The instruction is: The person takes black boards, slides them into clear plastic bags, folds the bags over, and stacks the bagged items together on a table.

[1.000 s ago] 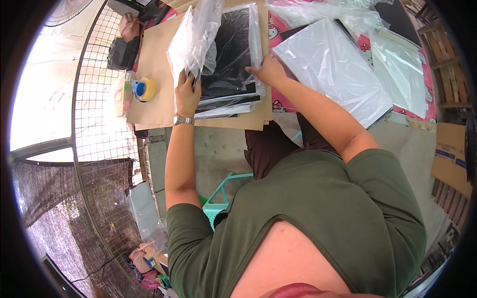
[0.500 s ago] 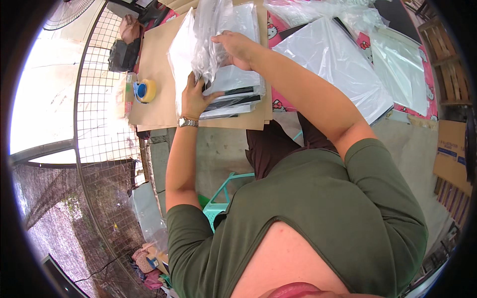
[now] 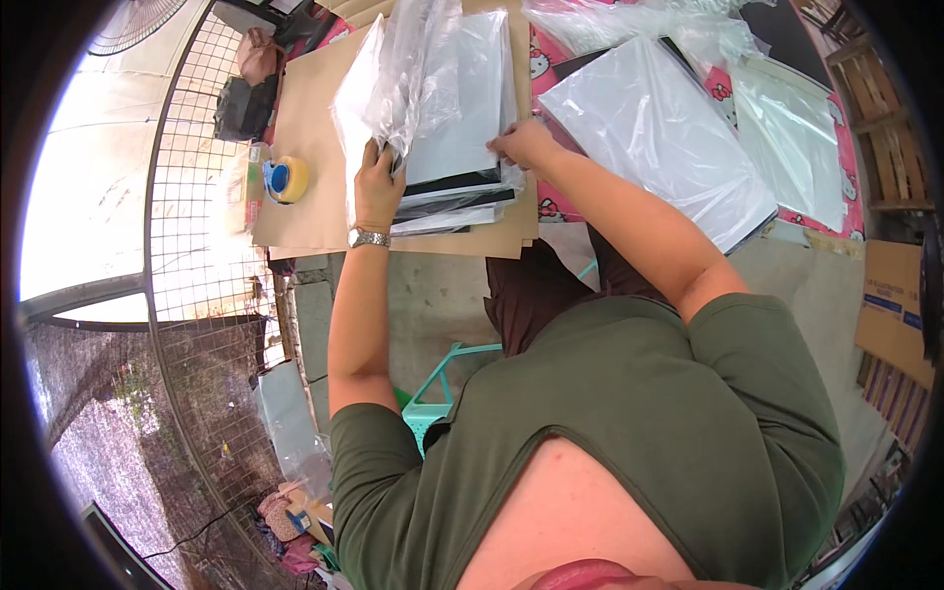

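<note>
A person in a green shirt is sitting at a desk [image 3: 295, 197] covered with brown cardboard, seen from above in the upper middle of the frame. The left hand [image 3: 379, 187], with a metal watch at the wrist, is clenching its grip on a crumpled clear plastic bag [image 3: 393, 69] just above the stack. The right hand [image 3: 526, 146] is pinching the right edge of the top flat grey sleeve [image 3: 462, 108], which is lying on a stack of flat black and white packets [image 3: 452, 202] in the centre of the desk. A roll of tape [image 3: 285, 180] with a blue core is sitting to the left of the stack, well apart from both hands. More clear-wrapped flat packets [image 3: 654, 128] are lying at the upper right on a pink patterned cloth [image 3: 551, 74]. To do this step well, it seems best that the left hand is keeping the bag mouth held wide while the right hand is keeping the sleeve flat and square, sliding it in without catching corners on the thin plastic, which will likely crease or tear easily.
</note>
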`<state>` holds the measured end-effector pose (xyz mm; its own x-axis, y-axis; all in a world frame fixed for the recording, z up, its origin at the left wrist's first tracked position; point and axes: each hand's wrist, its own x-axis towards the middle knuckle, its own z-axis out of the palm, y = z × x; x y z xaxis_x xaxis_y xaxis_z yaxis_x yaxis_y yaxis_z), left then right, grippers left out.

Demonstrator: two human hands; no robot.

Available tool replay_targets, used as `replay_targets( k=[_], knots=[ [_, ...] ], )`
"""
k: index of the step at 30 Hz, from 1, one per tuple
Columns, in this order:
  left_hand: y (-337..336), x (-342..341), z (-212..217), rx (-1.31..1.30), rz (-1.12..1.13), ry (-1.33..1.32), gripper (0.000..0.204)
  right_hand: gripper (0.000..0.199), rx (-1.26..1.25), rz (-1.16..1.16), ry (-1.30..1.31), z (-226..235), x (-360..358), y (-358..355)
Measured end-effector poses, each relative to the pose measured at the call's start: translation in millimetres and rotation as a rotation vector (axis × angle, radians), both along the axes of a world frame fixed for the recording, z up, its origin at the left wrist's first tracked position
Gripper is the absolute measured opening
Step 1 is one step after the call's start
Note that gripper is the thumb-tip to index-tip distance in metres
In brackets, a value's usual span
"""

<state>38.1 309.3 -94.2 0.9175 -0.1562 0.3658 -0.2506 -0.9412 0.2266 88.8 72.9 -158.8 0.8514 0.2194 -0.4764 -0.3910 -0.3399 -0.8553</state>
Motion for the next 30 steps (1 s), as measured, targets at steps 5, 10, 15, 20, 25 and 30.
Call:
replay_targets(
  k=[5,10,15,20,25,30],
  knots=[
    [-14,-2,9,-0.005,-0.163,0.011,0.024,0.032,0.689,-0.054,0.030,57,6,27],
    [-1,1,2,0.062,-0.011,-0.137,0.029,0.038,1.142,0.145,0.247,78,15,26],
    [-4,14,9,0.010,-0.025,-0.079,0.029,0.044,-0.160,0.005,-0.298,-18,17,3],
    [4,6,1,-0.010,0.018,-0.062,0.028,0.032,-0.433,0.165,-0.433,-24,-5,10],
    [-5,5,5,-0.005,-0.070,-0.112,0.020,0.024,-0.538,0.415,-0.644,-2,7,9],
    [-1,4,2,0.050,-0.043,0.003,0.032,0.025,-0.333,0.257,-0.554,54,18,21]
  ],
)
